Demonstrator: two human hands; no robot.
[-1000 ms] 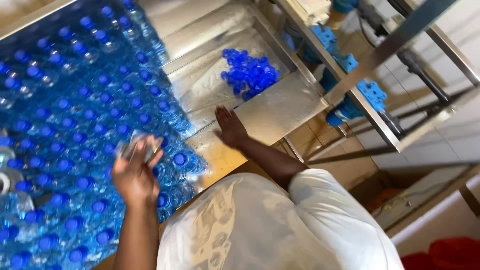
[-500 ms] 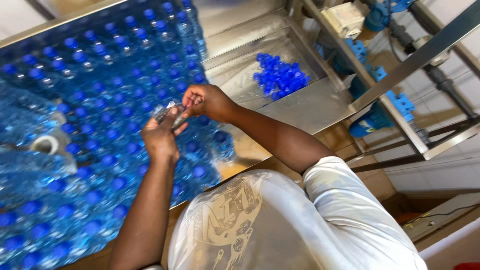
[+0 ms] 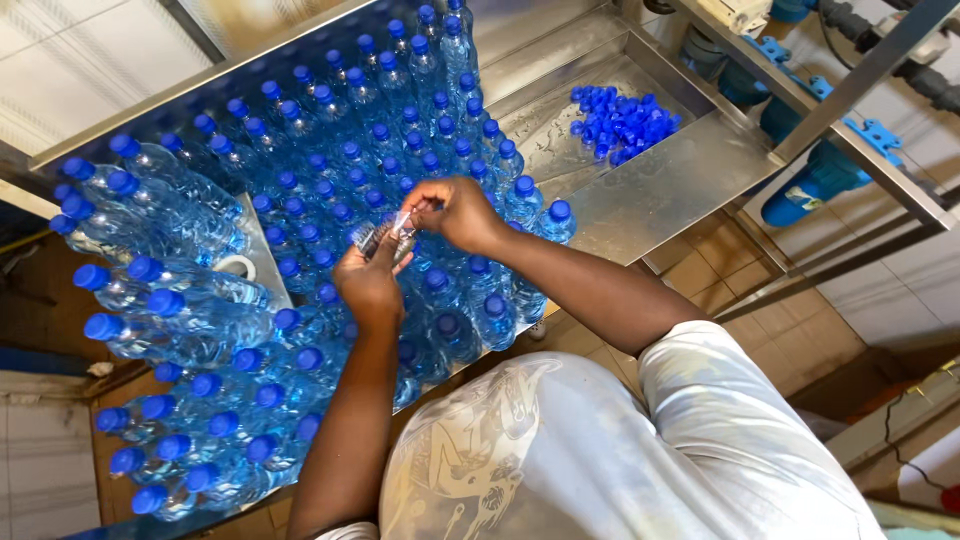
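Small clear plastic bottle (image 3: 385, 237) at frame centre lies tilted toward upper right, gripped in the left hand (image 3: 368, 283); right hand (image 3: 458, 212) fingertips pinch its upper end, above blue-capped bottles (image 3: 300, 200).

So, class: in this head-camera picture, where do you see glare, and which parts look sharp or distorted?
Head view: glare streaks the wet steel tray beside the loose blue caps; both hands, left hand and right hand, look sharp; the wide lens bends bottles outward at the left edge.
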